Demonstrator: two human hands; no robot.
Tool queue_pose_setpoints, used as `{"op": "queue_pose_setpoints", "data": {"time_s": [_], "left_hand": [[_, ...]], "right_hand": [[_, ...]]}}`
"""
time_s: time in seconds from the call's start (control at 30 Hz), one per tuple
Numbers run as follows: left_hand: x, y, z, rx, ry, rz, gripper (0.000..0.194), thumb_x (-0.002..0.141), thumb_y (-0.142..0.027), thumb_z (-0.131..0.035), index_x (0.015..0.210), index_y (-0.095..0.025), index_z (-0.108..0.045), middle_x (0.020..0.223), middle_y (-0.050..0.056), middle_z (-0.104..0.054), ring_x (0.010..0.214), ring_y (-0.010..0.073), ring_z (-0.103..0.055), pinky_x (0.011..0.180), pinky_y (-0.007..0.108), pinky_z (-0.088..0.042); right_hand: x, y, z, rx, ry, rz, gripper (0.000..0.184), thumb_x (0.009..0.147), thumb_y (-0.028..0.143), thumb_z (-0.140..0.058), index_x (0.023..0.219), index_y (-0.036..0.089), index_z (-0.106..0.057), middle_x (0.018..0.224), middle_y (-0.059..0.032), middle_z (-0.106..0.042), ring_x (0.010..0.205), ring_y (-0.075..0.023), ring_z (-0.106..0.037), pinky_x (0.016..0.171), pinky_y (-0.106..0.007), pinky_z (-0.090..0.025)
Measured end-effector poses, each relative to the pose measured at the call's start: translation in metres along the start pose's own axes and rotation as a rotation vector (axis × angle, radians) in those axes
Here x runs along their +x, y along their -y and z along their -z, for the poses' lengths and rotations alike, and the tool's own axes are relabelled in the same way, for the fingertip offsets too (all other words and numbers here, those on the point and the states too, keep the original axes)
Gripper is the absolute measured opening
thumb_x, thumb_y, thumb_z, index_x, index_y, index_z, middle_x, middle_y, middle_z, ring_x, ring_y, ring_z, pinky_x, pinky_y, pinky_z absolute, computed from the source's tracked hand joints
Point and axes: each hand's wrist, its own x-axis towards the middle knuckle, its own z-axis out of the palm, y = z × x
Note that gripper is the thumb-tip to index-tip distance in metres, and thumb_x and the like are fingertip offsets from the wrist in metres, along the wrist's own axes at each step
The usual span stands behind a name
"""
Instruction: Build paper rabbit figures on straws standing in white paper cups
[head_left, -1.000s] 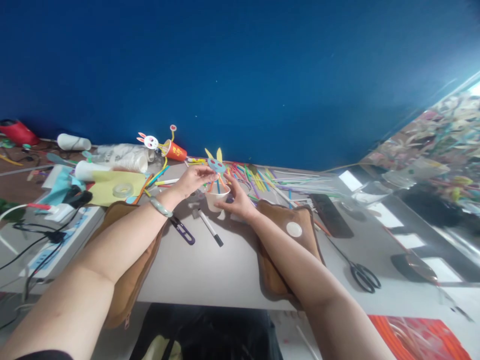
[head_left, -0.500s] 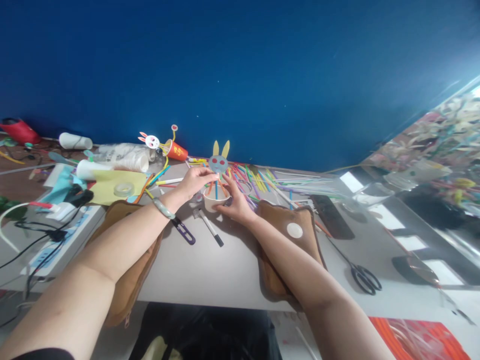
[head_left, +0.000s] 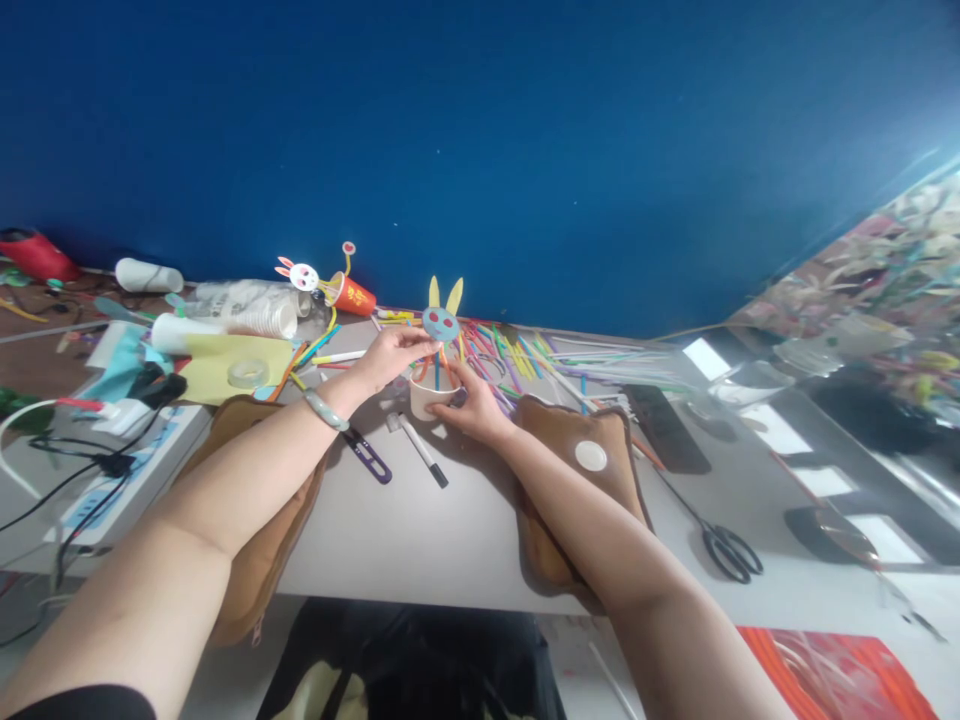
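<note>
A white paper cup point(head_left: 426, 400) stands upright on the table, with orange and blue pipe cleaners point(head_left: 437, 372) rising from its mouth. Above it is a blue-grey paper rabbit head point(head_left: 439, 323) with red eyes and yellow ears. My left hand point(head_left: 394, 360) pinches at the lower edge of the rabbit head; whether the fingers also grip a stem cannot be made out. Around the cup's right side, my right hand point(head_left: 476, 408) is closed, thumb low on the front. A black-and-white marker point(head_left: 422, 452) and a dark purple cutter point(head_left: 367, 456) lie in front of the cup.
Loose coloured pipe cleaners point(head_left: 525, 355) spread behind and right. Another rabbit figure in a red cup point(head_left: 352, 295) lies by the wall. Brown cushions point(head_left: 555, 500) sit under my forearms. Scissors point(head_left: 731, 553) lie right; a power strip point(head_left: 124, 480), tape roll point(head_left: 247, 374) and yellow paper point(head_left: 210, 365) are left.
The rabbit head has turned and tilted slightly, shifting a little right. The cup has moved slightly right with my right hand. Both hands keep their hold.
</note>
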Motion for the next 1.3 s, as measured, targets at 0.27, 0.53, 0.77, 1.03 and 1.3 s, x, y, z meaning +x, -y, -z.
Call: {"op": "queue_pose_setpoints", "data": {"time_s": [0.27,0.53,0.77,1.03,1.3], "left_hand": [[0.002,0.009,0.002,0.058,-0.024,-0.020,0.039,0.073,-0.052,-0.083,0.067,-0.016,-0.069,0.067,0.001,-0.066,0.066,0.0141,-0.058,0.066,0.028,-0.047],[0.004,0.011,0.003,0.095,-0.023,0.004,0.040,0.069,-0.053,-0.084,0.074,-0.016,-0.072,0.076,0.004,-0.073,0.073,0.0162,-0.064,0.073,0.030,-0.051],[0.004,0.011,0.005,0.184,-0.002,0.003,0.033,0.072,-0.048,-0.079,0.069,-0.017,-0.069,0.068,0.002,-0.068,0.067,0.0152,-0.061,0.069,0.029,-0.049],[0.001,0.005,0.004,0.152,0.048,-0.103,0.029,0.075,-0.046,-0.078,0.077,-0.017,-0.073,0.077,0.004,-0.072,0.073,0.0163,-0.062,0.073,0.030,-0.050],[-0.005,-0.006,0.005,0.139,0.055,-0.140,0.031,0.069,-0.044,-0.084,0.082,-0.017,-0.073,0.083,0.004,-0.073,0.076,0.0163,-0.064,0.071,0.027,-0.052]], "right_hand": [[-0.001,0.003,-0.001,-0.026,-0.007,0.029,0.059,0.074,0.038,-0.080,0.128,0.020,-0.064,0.125,-0.0100,-0.072,0.112,-0.0300,-0.069,0.097,-0.042,-0.055],[-0.001,0.001,-0.002,-0.071,-0.030,0.065,0.054,0.074,0.034,-0.079,0.125,0.023,-0.066,0.124,-0.0091,-0.073,0.112,-0.0307,-0.069,0.099,-0.043,-0.054],[-0.001,0.001,-0.003,-0.095,-0.023,0.097,0.050,0.075,0.032,-0.078,0.122,0.021,-0.065,0.121,-0.0109,-0.072,0.114,-0.0319,-0.067,0.102,-0.047,-0.052],[-0.001,-0.003,-0.004,-0.164,-0.072,0.133,0.066,0.074,0.033,-0.080,0.135,0.025,-0.057,0.130,-0.0112,-0.069,0.122,-0.0349,-0.064,0.108,-0.051,-0.049],[-0.005,-0.005,-0.004,-0.345,-0.123,0.266,0.090,0.082,0.034,-0.071,0.159,0.023,-0.026,0.143,-0.0184,-0.061,0.135,-0.0403,-0.057,0.118,-0.066,-0.034]]}}
